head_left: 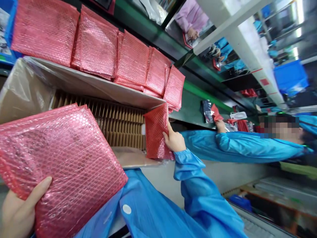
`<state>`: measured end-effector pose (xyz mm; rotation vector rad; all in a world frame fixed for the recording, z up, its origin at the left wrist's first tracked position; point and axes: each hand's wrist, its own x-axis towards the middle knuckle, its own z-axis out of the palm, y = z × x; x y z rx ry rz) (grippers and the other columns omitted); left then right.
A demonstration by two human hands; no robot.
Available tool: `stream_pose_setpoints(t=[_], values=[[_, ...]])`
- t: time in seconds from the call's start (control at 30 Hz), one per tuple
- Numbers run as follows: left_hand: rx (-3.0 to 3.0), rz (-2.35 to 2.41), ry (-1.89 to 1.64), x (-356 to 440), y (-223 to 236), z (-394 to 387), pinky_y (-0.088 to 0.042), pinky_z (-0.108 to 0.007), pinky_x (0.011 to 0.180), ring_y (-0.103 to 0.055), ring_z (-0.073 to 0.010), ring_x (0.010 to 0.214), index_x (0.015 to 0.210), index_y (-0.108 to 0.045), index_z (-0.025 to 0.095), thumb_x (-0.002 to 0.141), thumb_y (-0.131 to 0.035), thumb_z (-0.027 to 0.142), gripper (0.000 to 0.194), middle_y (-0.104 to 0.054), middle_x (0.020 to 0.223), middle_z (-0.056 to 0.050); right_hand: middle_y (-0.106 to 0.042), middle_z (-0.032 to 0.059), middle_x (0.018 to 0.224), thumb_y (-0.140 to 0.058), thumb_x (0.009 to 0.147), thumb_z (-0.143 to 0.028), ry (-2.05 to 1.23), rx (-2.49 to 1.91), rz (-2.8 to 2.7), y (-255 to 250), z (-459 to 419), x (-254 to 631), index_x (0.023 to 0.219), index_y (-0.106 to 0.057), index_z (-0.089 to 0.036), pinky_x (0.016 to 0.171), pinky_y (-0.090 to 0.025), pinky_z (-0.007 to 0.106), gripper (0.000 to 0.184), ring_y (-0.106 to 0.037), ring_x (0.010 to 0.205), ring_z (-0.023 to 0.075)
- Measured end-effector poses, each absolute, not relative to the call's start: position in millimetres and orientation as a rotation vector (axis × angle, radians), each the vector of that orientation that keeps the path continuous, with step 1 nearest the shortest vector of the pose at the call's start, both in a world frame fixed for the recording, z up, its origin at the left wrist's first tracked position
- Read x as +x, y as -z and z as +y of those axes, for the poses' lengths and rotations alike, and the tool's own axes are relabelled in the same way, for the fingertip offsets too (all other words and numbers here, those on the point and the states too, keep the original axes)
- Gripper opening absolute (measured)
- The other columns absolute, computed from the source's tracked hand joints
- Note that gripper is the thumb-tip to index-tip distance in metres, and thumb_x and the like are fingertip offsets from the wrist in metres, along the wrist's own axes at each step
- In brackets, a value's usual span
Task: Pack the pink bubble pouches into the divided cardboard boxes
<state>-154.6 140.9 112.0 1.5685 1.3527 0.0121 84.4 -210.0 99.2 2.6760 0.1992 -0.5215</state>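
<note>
My left hand [18, 211] grips a large pink bubble-wrap pouch [59, 165] by its lower corner, close to the camera at the bottom left. My right hand [174, 139], in a blue sleeve, is closed on a second, smaller pink bubble-wrap pouch [156, 132] and holds it upright at the right end of a cardboard box [119, 124] with slotted dividers. A row of several more pink pouches [133, 61] lies overlapping along the box's raised flap above.
A co-worker in a blue coat [242, 147] reaches across the dark green table [193, 107], a hand [220, 125] on silvery and red bags. Another person's pink sleeve [192, 16] shows at the top. White shelving [247, 43] and a blue crate [289, 77] stand right.
</note>
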Motion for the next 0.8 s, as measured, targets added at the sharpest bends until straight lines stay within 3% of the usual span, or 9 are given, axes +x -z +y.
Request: stream_pose_setpoints(t=[0.23, 0.4, 0.53, 0.67, 0.8], values=[[1.601, 1.347, 0.006, -155, -111, 144, -0.038, -0.047, 0.105, -0.057, -0.0327, 0.107, 0.072, -0.056, 0.027, 0.052, -0.065, 0.049, 0.03, -0.07, 0.101, 0.002, -0.066, 0.0206, 0.104, -0.037, 0.094, -0.033, 0.657, 2.67, 0.287, -60, -189, 119, 0.149, 0.002, -0.014, 0.079, -0.048, 0.04, 0.07, -0.066, 0.087, 0.0296], [1.606, 1.404, 0.035, -152, -114, 143, -0.039, -0.048, 0.103, -0.057, -0.0349, 0.107, 0.073, -0.057, 0.025, 0.049, -0.064, 0.052, 0.037, -0.07, 0.096, -0.001, -0.064, 0.0264, 0.105, -0.032, 0.092, -0.013, 0.803, 2.647, 0.265, 8, -167, 116, 0.145, 0.013, -0.001, 0.082, -0.047, 0.043, 0.071, -0.064, 0.096, 0.0321], [1.562, 1.379, 0.004, -153, -111, 142, -0.037, -0.049, 0.103, -0.057, -0.0365, 0.109, 0.078, -0.061, 0.024, 0.047, -0.066, 0.05, 0.041, -0.069, 0.1, -0.002, -0.062, 0.0284, 0.11, -0.031, 0.087, -0.005, 0.899, 2.664, 0.241, 26, -168, 105, 0.142, 0.02, 0.003, 0.087, -0.046, 0.042, 0.075, -0.062, 0.103, 0.031], [1.421, 1.39, -0.024, -159, -104, 143, -0.04, -0.052, 0.1, -0.057, -0.039, 0.107, 0.085, -0.064, 0.022, 0.043, -0.073, 0.051, 0.052, -0.069, 0.103, -0.004, -0.061, 0.0294, 0.112, -0.049, 0.083, -0.013, 1.013, 2.604, 0.28, 10, -179, 109, 0.143, 0.016, 0.004, 0.086, -0.047, 0.04, 0.089, -0.062, 0.103, 0.0317], [1.368, 1.3, -0.049, -167, -99, 143, -0.039, -0.05, 0.102, -0.057, -0.0371, 0.108, 0.1, -0.066, 0.02, 0.044, -0.078, 0.059, 0.069, -0.068, 0.109, -0.005, -0.057, 0.0328, 0.117, -0.052, 0.082, -0.012, 1.083, 2.558, 0.245, 17, -170, 121, 0.143, 0.005, 0.009, 0.088, -0.046, 0.04, 0.087, -0.06, 0.107, 0.0316]])
